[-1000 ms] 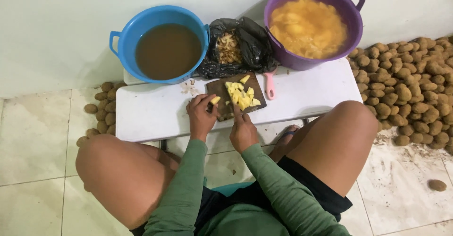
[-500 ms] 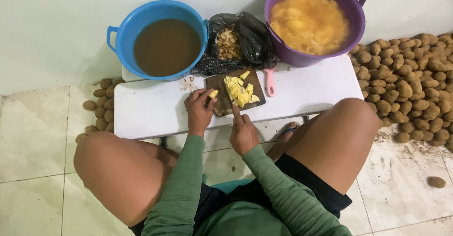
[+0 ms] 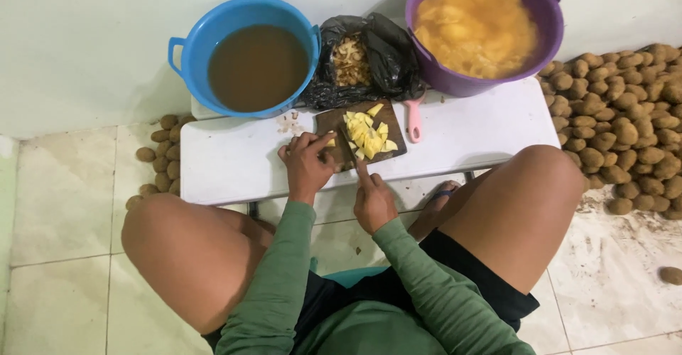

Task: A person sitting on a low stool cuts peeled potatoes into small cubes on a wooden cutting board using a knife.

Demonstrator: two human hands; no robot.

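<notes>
A dark cutting board [image 3: 330,122] lies on a low white table [image 3: 234,160] and carries a heap of yellow cut potato pieces [image 3: 368,132]. My left hand [image 3: 307,162] presses a small yellow piece against the board's left part. My right hand [image 3: 372,197] grips a knife [image 3: 349,148] whose blade reaches onto the board next to the left hand's fingers. Both arms wear green sleeves.
A blue tub of brown water [image 3: 256,64], a black bag of peelings [image 3: 362,60] and a purple tub of cut potato in water [image 3: 477,28] stand at the table's far edge. A pink-handled tool [image 3: 413,119] lies by the board. Unpeeled potatoes [image 3: 625,135] cover the floor right; several more potatoes [image 3: 160,163] lie left.
My hands stay at the board with only small shifts; the knife works at the piece under my left fingers. The camera view has moved slightly.
</notes>
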